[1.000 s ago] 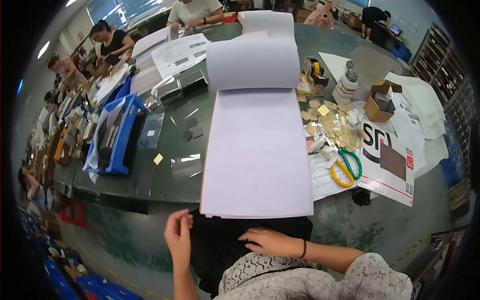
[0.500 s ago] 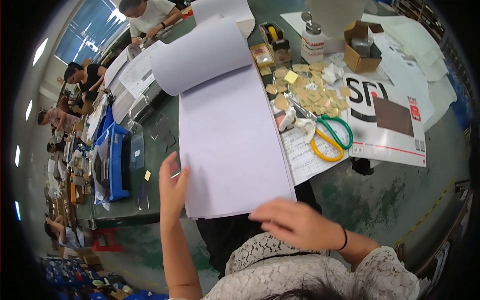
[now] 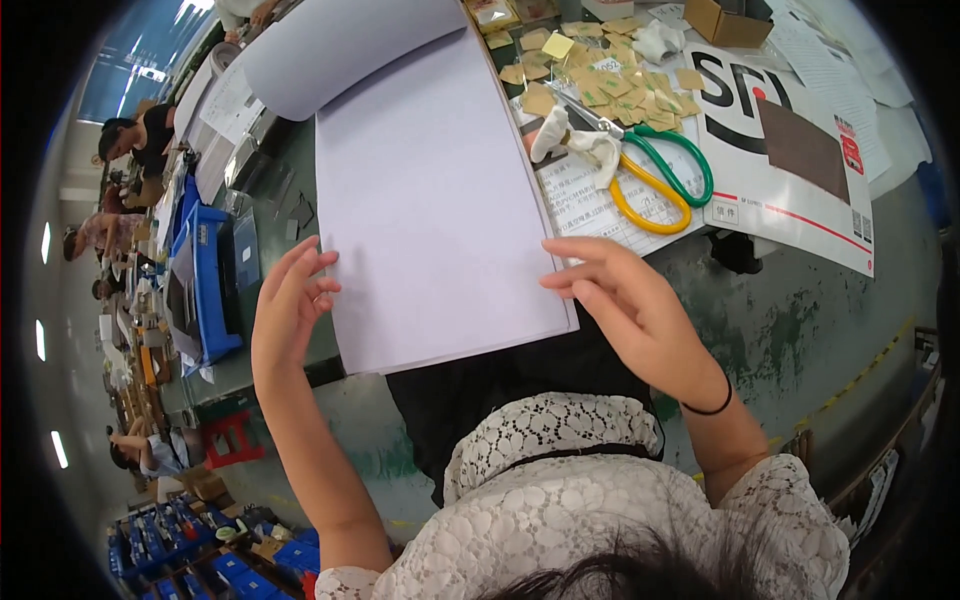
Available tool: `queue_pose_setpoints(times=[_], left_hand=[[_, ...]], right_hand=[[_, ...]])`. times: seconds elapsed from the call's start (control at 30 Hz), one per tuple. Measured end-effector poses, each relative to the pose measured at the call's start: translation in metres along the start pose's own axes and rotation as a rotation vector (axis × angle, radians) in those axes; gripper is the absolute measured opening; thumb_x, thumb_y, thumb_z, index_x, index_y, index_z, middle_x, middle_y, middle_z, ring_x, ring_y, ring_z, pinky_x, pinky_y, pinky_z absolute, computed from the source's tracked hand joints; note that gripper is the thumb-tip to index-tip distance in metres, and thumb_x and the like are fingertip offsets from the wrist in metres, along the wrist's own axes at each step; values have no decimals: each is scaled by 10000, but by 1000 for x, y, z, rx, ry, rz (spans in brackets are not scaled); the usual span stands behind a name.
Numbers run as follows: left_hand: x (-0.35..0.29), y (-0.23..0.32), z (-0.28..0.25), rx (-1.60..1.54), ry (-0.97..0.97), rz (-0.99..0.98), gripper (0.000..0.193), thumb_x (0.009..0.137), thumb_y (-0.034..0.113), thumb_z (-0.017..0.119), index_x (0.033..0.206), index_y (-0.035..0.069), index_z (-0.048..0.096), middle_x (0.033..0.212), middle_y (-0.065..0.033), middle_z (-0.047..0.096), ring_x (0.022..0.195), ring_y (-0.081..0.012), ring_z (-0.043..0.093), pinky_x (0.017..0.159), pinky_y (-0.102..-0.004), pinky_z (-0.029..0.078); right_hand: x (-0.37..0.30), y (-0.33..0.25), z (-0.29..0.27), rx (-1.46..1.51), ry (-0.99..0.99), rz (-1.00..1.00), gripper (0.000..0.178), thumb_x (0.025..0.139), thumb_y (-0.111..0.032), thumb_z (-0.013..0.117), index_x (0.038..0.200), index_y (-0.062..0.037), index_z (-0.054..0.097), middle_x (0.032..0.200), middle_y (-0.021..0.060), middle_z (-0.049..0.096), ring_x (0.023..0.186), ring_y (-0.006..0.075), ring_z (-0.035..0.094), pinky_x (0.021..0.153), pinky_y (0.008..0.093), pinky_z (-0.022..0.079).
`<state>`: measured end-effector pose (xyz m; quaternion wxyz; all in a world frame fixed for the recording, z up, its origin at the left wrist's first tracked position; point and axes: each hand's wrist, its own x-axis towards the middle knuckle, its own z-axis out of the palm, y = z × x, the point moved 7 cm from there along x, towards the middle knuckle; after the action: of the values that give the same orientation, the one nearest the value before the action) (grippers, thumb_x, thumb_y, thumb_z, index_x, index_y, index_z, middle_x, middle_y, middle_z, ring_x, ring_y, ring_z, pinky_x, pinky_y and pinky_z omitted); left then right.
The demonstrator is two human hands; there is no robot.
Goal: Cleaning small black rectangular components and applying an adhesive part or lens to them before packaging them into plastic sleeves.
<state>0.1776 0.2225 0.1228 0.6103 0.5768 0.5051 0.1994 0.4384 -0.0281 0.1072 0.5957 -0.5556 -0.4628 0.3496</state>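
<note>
A stack of large white paper sheets [image 3: 440, 220] lies in front of me, its near edge reaching past the table edge over my lap. Its top sheets curl over at the far end in a big roll [image 3: 350, 50]. At the left edge of the stack is my left hand [image 3: 290, 310], open, its fingers loosely bent. My right hand [image 3: 630, 310] is open at the right edge, fingertips at the paper's border and thumb apart. Neither hand visibly grips a sheet.
Scissors [image 3: 650, 190] with green and yellow handles lie right of the stack, by a crumpled white wad [image 3: 580, 145] and a heap of tan paper pieces [image 3: 630, 90]. A printed white envelope [image 3: 790, 160] lies farther right. A blue bin [image 3: 210, 290] stands left. Other people sit far left.
My view has tipped down, so the table sits higher in the picture. My right hand has moved from the near right corner up to the right edge; my left stays by the left edge.
</note>
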Motion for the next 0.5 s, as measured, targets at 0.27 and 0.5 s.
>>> queue_pose_setpoints(times=[0.27,0.5], left_hand=[[34,8,-14,241,177,86,541,958,307,654,1363,-31,531,1144,-92,648,973,-140,593,828,-280,499],[40,21,-22,283,217,34,473,966,295,646,1312,-18,571,1028,-47,642,873,-110,587,735,-255,478]], right_hand=[[3,16,-5,197,41,101,310,996,-9,536,1304,16,562,1149,116,633,1086,179,655,912,293,519],[3,23,-1,295,-15,172,334,998,-52,577,1325,11,548,1176,98,607,1076,153,614,891,282,505]])
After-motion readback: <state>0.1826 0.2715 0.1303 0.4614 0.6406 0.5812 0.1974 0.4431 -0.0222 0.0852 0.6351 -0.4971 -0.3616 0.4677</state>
